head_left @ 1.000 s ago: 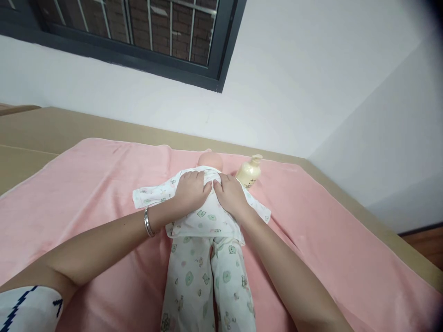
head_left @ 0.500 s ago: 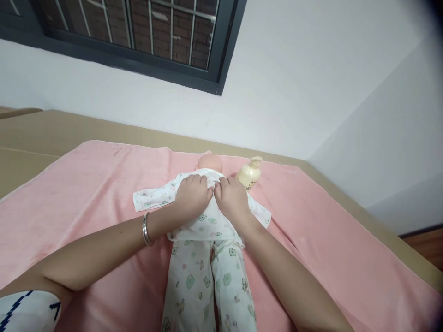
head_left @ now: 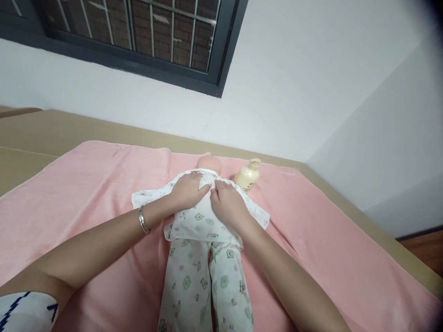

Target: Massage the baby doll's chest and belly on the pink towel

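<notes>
A baby doll (head_left: 209, 163) lies on a pink blanket, its rounded head at the far end. It wears a white long-sleeved shirt (head_left: 200, 226) printed with small green animals, and matching trousers (head_left: 187, 281). My left hand (head_left: 188, 190) rests flat on the chest of the shirt, thumb apart from the fingers. On the other side of the chest lies my right hand (head_left: 229, 203), its fingers slightly bent on the cloth and the thumb apart. The fabric is creased between the hands. Both sleeves are spread outward.
A cream pump bottle (head_left: 248, 175) stands on the pink blanket (head_left: 114, 184), right of the doll's head. Beneath the blanket is a tan surface (head_left: 69, 124) against the white wall (head_left: 277, 83). A dark-framed window (head_left: 138, 55) with bars is above.
My left hand has gone from bent fingers on the shirt's front to flat with thumb spread. My right hand's fingers have loosened a little. The shirt's chest lies flatter.
</notes>
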`<state>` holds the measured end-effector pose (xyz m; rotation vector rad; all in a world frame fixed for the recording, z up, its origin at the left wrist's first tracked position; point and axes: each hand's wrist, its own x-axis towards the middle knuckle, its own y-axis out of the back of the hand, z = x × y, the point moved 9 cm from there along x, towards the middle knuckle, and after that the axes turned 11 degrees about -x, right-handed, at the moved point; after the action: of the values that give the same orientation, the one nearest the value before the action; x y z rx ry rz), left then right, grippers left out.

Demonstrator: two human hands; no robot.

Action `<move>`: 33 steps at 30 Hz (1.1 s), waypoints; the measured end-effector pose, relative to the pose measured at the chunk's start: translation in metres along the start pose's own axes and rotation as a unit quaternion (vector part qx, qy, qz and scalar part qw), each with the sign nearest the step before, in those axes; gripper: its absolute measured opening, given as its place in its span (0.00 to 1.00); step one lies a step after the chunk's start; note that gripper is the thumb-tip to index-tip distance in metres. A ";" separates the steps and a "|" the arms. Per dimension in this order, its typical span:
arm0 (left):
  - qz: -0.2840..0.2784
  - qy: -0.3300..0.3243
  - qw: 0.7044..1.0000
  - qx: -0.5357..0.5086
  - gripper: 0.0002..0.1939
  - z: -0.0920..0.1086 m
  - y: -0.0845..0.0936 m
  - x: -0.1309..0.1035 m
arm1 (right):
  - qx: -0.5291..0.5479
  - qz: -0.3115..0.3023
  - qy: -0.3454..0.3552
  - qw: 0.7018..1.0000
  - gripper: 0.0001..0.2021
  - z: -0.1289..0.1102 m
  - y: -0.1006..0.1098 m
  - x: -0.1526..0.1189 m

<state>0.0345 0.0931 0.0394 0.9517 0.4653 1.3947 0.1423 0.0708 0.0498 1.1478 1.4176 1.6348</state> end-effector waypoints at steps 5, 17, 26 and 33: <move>0.032 0.005 0.996 0.078 0.27 0.009 -0.009 -0.017 | 0.025 -0.001 0.005 1.000 0.23 0.004 -0.004 0.004; -0.012 0.016 1.000 -0.024 0.22 0.004 -0.003 -0.003 | 0.030 0.023 -0.018 0.999 0.17 0.001 0.000 -0.001; 0.007 -0.046 0.996 0.078 0.23 0.034 -0.017 -0.037 | 0.083 -0.008 -0.036 0.996 0.27 0.025 -0.023 0.018; -0.013 -0.011 1.000 0.023 0.24 0.014 -0.007 -0.013 | 0.011 0.002 0.008 1.000 0.26 -0.017 -0.006 -0.015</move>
<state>0.0470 0.0778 0.0386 0.9950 0.4925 1.3541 0.1321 0.0516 0.0405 1.1533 1.4475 1.6382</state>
